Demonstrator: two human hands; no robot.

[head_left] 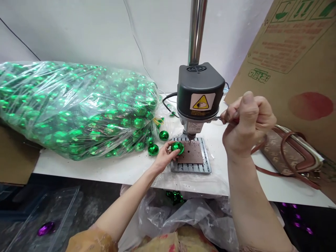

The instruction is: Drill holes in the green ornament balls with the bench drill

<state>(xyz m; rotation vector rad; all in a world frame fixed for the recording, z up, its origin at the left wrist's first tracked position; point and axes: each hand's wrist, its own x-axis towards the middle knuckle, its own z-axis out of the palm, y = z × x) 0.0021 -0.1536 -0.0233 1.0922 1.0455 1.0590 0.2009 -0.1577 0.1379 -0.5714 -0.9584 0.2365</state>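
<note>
My left hand [166, 155] pinches a shiny green faceted ball [177, 148] at the left side of a brown board [193, 155]. The board lies on the slotted metal base [191, 168] of a small drill press [201, 89]. The drill bit [190, 142] points down over the board, to the right of the ball and apart from it. Raised at the right of the machine, my right hand [244, 117] is closed around the drill press lever [218, 118], most of which the fingers hide. Two more green balls [153, 149] rest on the table left of my left hand.
A large clear plastic bag [78, 112] full of green balls fills the left of the white table [105, 166]. At right are a brown handbag [291, 150] and a tall cardboard box [296, 66]. Below the table edge, a plastic bag [194, 213] holds green pieces.
</note>
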